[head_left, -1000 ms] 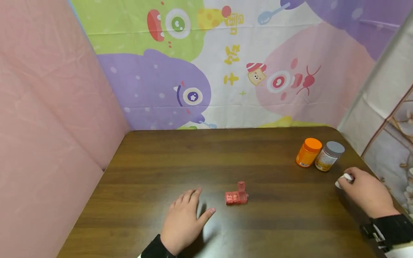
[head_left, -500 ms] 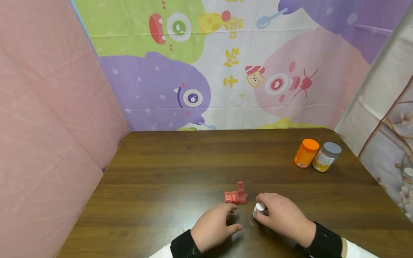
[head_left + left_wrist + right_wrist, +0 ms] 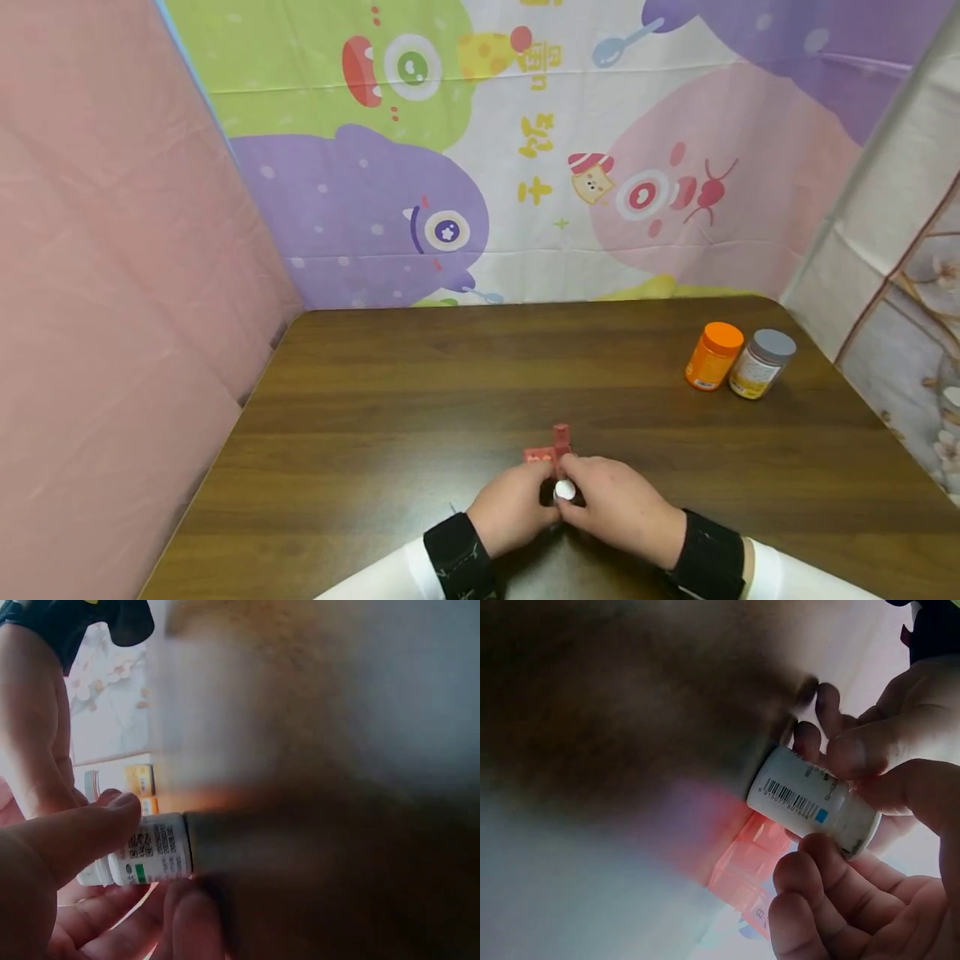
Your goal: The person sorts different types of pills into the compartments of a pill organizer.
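Both hands meet around a small white pill bottle (image 3: pixel 565 490) near the front middle of the table. My left hand (image 3: pixel 512 508) grips its body, the thumb (image 3: pixel 97 832) lying along the printed label in the left wrist view. From the other side my right hand (image 3: pixel 626 508) holds the bottle around its white cap (image 3: pixel 859 825). The bottle stands upright, its base right at the tabletop. Just beyond it lies a red pill box (image 3: pixel 538 455), with one lid (image 3: pixel 561 434) raised at its right end; the hands partly cover the box.
At the right back of the brown table (image 3: pixel 420 375) stand an orange bottle (image 3: pixel 712 358) and a grey-capped bottle (image 3: pixel 761 364), side by side. A cartoon-printed cloth (image 3: pixel 540 275) hangs behind the table, a pink one (image 3: pixel 135 292) along the left.
My right hand has brought the white pill bottle from the right edge to the middle. My left hand has moved right and taken hold of the bottle too. The pill box stays put.
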A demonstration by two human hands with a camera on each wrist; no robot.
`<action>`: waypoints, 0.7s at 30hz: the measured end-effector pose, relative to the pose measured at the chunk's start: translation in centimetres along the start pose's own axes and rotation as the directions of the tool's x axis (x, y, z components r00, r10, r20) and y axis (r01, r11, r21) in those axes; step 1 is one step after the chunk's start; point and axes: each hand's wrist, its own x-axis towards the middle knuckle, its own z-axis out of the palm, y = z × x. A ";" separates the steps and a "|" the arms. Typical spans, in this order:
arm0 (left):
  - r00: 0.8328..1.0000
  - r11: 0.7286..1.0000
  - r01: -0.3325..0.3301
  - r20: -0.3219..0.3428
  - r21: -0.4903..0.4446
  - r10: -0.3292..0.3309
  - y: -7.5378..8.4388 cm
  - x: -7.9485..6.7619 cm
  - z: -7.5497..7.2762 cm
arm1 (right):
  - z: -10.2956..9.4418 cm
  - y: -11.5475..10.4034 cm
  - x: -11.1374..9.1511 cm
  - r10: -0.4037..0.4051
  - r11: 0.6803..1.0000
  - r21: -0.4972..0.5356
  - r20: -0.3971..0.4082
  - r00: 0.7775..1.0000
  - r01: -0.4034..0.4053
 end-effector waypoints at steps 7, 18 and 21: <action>0.999 0.998 -0.042 -0.010 0.051 0.043 0.1 0.7 0.1 | -0.1 0.3 -0.2 -0.048 0.999 -0.010 -0.005 0.999 0.048; 0.998 0.992 -0.055 0.004 0.109 0.055 0.3 0.9 -0.3 | -0.3 0.7 -0.3 -0.127 0.992 -0.010 0.038 0.991 0.128; 0.999 0.993 -0.042 0.019 0.109 0.041 0.2 1.0 -0.3 | -0.4 0.7 -0.3 -0.083 0.996 0.022 0.055 0.995 0.082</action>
